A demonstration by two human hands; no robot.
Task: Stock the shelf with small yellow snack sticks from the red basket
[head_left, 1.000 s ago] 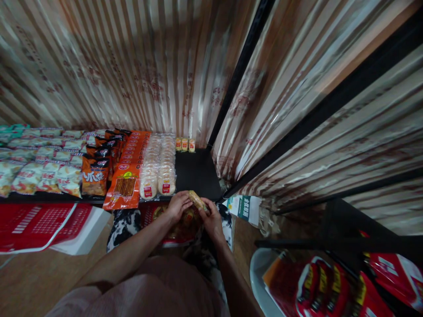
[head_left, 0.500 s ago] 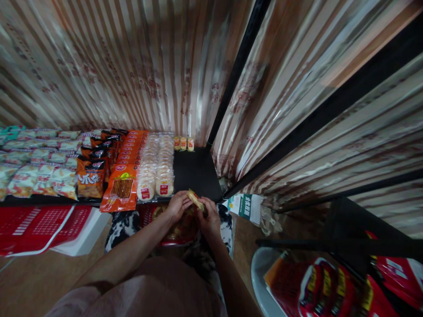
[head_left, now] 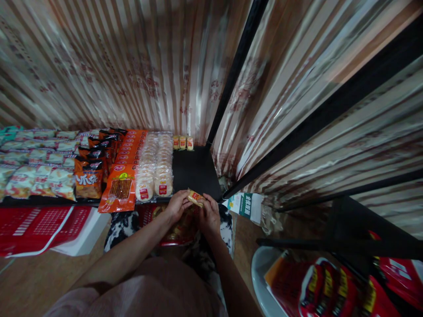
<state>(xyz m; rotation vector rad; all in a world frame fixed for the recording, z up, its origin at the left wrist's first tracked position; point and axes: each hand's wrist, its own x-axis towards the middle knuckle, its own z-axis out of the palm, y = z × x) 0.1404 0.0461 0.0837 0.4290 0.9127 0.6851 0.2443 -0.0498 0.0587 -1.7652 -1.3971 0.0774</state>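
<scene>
Between my two hands is a small wrapped snack [head_left: 195, 197], yellowish with a red label facing up. My left hand [head_left: 177, 206] pinches its left end, and my right hand [head_left: 209, 214] has the right end in its fingers. Both hands are just in front of the black shelf [head_left: 194, 171]. Below them, on my lap, a red basket [head_left: 175, 242] holds more yellowish packets, partly hidden by my forearms. At the back of the shelf stand similar small packets [head_left: 183, 142] in a short row.
Left along the shelf are round white crackers [head_left: 163, 187], orange snack bags [head_left: 117, 189], black-and-orange bags [head_left: 88, 178] and white packets [head_left: 42, 180]. A red basket [head_left: 39, 229] lies below left. Black shelf posts [head_left: 238, 70] rise at right; a white tub [head_left: 259, 277] with red packages stands lower right.
The snack has been turned between my hands, so its red label now shows on top. My hands have stayed in nearly the same place.
</scene>
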